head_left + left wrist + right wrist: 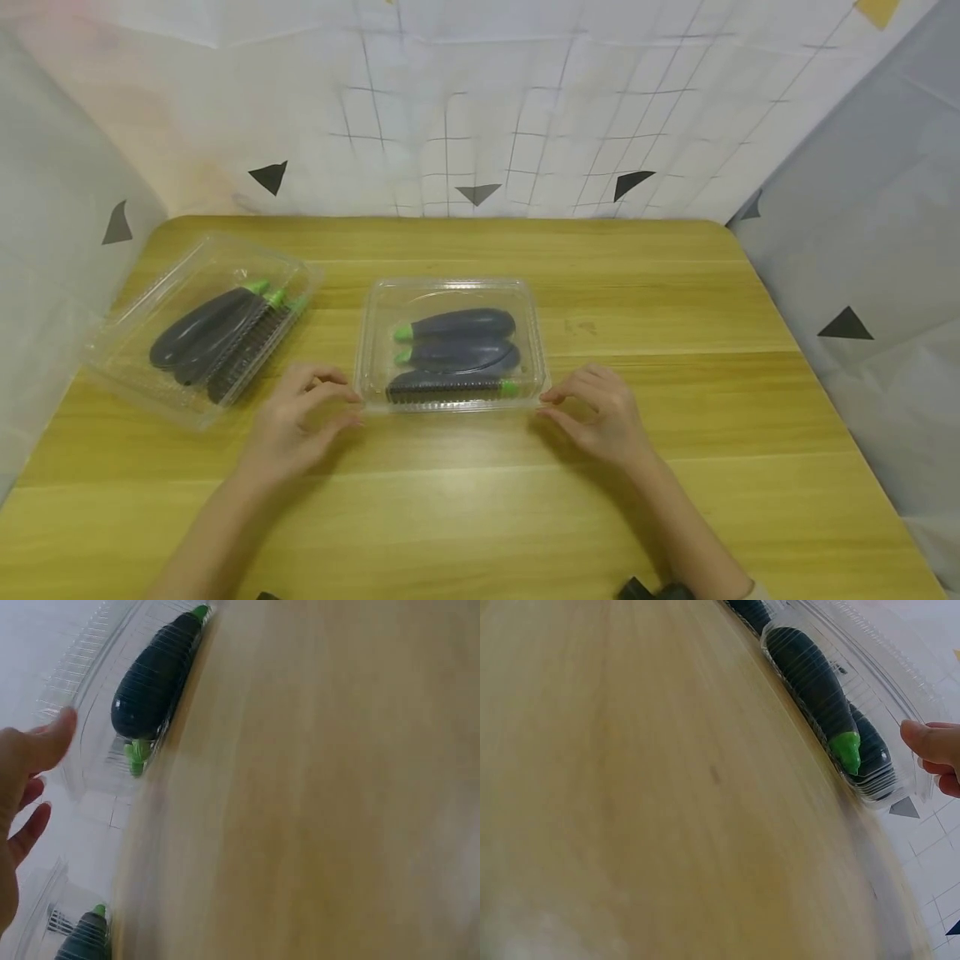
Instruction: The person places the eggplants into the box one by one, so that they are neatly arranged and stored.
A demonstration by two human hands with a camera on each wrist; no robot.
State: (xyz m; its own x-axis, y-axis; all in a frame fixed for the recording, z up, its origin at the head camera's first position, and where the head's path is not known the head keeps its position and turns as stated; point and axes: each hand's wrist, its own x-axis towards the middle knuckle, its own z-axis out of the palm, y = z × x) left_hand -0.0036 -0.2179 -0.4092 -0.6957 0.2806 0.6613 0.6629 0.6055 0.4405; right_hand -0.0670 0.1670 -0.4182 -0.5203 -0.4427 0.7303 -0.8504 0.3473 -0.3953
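A clear plastic box (453, 293) lies at the middle of the table with three dark eggplants (465, 323) inside, their stem ends green. At its near right corner my right hand (596, 412) pinches the rim between thumb and fingers; the right wrist view shows the thumb (922, 739) on one side of the rim. My left hand (292, 421) is by the near left corner, thumb and fingers apart. In the left wrist view a gap shows between the thumb (56, 739) and the other fingers, with nothing gripped there.
Left of the middle box, a second clear plastic box (142, 312) stands at an angle, holding more eggplants (202, 325). The wooden table (465, 508) reaches a white wall sheet (300, 92) at the back, and pale sheets flank both sides.
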